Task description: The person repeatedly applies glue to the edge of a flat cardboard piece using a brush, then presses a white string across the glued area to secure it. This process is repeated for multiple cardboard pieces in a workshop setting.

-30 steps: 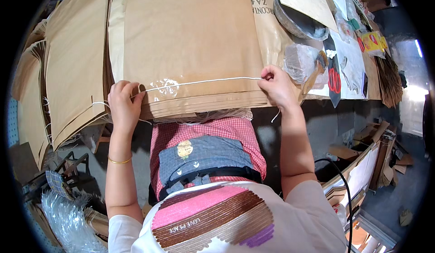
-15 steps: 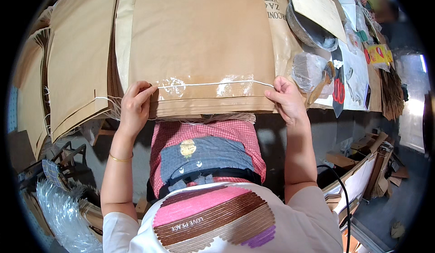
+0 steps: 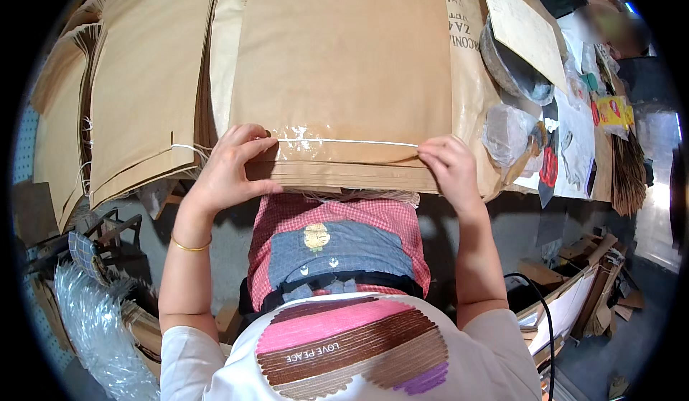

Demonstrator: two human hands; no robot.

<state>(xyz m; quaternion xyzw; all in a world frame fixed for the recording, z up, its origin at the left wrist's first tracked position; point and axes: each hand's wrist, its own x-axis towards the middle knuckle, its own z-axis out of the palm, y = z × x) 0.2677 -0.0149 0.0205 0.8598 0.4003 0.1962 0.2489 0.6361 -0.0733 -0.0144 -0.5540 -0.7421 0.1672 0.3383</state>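
Note:
A white string (image 3: 348, 142) runs taut and nearly straight across the near end of a stack of brown paper sheets (image 3: 344, 63). My left hand (image 3: 233, 168) rests on the stack's near left corner. Its fingertips press down at the string's left end, while the thumb is spread away toward the paper's near edge. At the right end, my right hand (image 3: 452, 170) pinches the string between thumb and fingers. A shiny, wet-looking patch (image 3: 305, 135) shows on the paper around the string near my left fingertips.
More brown paper stacks (image 3: 147, 63) with white string ends stand to the left. On the right are a dark bowl (image 3: 506, 63) under a pale board (image 3: 524, 24), a plastic-wrapped lump (image 3: 508, 134), red-handled scissors (image 3: 549, 165) and a yellow packet (image 3: 612, 112). Clear plastic strips (image 3: 97, 329) hang at lower left.
The left thumb has come away from the fingertips, which now press on the string. The string's slight bow has straightened. My right hand keeps its pinch, and the whole view has shifted slightly.

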